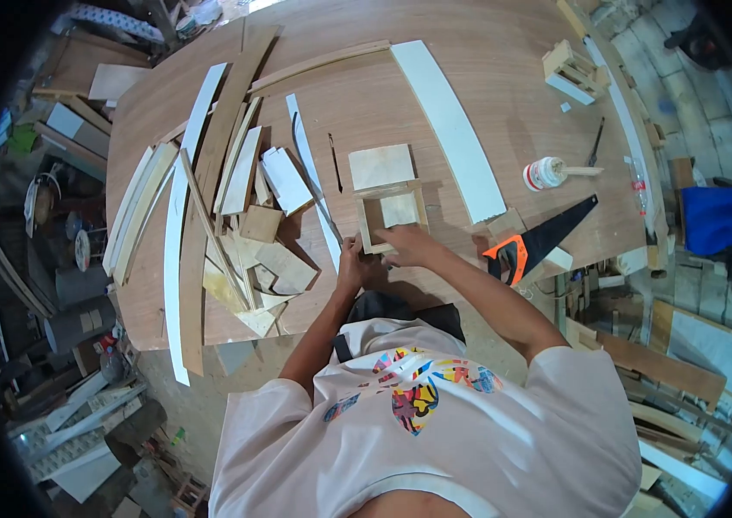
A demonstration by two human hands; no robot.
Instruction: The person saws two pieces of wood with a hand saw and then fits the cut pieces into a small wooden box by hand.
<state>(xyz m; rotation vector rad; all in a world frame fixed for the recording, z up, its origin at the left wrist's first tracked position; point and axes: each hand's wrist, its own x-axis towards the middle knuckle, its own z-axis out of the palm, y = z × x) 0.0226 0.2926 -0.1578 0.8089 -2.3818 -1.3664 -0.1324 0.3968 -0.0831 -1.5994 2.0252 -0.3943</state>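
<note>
A small open wooden box [394, 212] lies on the table near its front edge, with a pale flat board [381, 167] at its far side. My right hand [407, 245] is at the box's near right corner, its fingers closed over the near wall. At the near left corner is my left hand [355, 262], fingers bent against the box; their tips are partly hidden. A thin dark tool [335, 162] lies left of the pale board. The handsaw [547, 239] with an orange and black handle rests to the right of my right hand.
Wood strips and offcuts [280, 269] are piled on the left of the wooden table [323, 65]. A long white board [448, 129] lies beyond the box. At the right are a white glue jar [544, 173], a small wooden frame [575, 71] and a plastic bottle [639, 186].
</note>
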